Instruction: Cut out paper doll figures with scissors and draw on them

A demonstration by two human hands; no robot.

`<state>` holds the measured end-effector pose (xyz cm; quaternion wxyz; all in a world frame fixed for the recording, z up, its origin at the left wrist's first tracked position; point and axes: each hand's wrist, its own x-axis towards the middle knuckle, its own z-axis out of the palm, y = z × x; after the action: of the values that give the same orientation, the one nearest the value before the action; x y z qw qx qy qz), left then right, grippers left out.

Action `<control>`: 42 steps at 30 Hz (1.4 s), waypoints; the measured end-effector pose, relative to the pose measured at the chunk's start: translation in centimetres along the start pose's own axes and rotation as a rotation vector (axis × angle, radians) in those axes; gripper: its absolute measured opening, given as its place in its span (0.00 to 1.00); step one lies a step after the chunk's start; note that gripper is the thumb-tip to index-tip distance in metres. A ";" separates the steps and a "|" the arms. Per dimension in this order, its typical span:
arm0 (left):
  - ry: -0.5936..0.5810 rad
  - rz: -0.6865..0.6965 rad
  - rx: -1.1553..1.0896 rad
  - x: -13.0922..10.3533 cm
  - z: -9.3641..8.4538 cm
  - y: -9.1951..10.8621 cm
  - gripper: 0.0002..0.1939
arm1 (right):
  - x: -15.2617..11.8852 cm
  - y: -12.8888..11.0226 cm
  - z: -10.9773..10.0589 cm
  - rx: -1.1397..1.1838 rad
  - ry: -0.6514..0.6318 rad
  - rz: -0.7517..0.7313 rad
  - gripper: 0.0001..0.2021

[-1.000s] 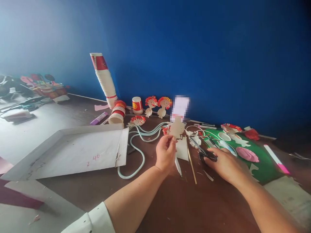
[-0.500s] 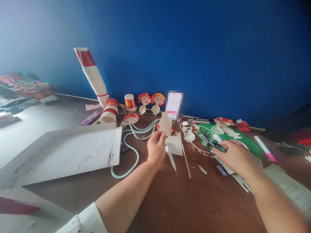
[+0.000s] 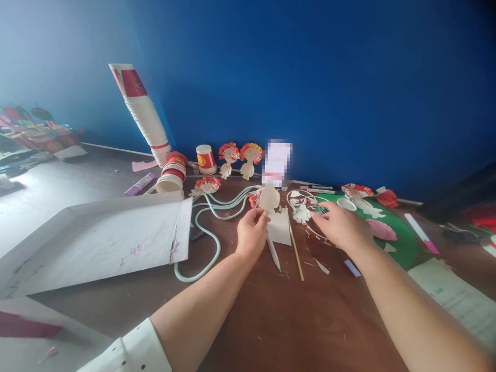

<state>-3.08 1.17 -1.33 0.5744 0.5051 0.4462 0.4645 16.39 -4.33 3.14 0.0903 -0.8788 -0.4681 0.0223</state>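
Observation:
My left hand pinches a plain cream paper doll cut-out by its lower end, its rounded top pointing up. Below it lie a square piece of cream paper and a white marker with a green tip. My right hand is closed around the scissors; only a dark bit of them shows at the fingertips, the rest being hidden by the hand. Close to those fingertips are white paper scraps and a white cable. A thin wooden stick lies between the hands.
An open white box and pale green cable lie left. Behind stand a tall leaning stack of paper cups, one upturned cup and paper dolls with red fringes. A green disc and pink-white marker lie right.
My right hand has moved left and upward with the scissors, now covering their handles. My left hand still holds the paper doll cut-out, which has shifted slightly. The camera view has moved a little.

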 end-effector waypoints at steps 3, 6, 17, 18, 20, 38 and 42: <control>-0.011 0.000 0.011 0.0 0.0 -0.1 0.11 | 1.8 -0.8 0.9 0.050 -0.014 0.039 0.26; -0.023 -0.001 0.011 0.2 0.0 -0.3 0.11 | 2.9 -0.6 1.6 0.183 -0.019 0.042 0.22; -0.042 -0.007 -0.048 0.3 -0.1 0.0 0.09 | 1.6 0.1 0.3 0.164 0.006 0.048 0.21; -0.047 -0.014 -0.057 0.3 -0.1 0.0 0.10 | 1.3 0.1 -0.2 0.129 -0.006 0.047 0.21; -0.058 -0.029 -0.080 0.4 -0.2 -0.1 0.10 | 0.7 0.5 -1.5 0.057 -0.005 0.041 0.21; -0.178 -0.166 -0.441 0.5 0.0 0.0 0.18 | -0.8 5.8 -1.0 -0.053 -0.059 -0.082 0.12; -0.196 -0.183 -0.451 0.5 0.0 0.3 0.18 | 0.2 7.0 -0.2 0.067 -0.029 -0.067 0.14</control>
<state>-3.07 1.66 -1.07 0.7526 0.3643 0.3175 0.4473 22.24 -8.04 2.04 0.1137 -0.8586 -0.4976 0.0479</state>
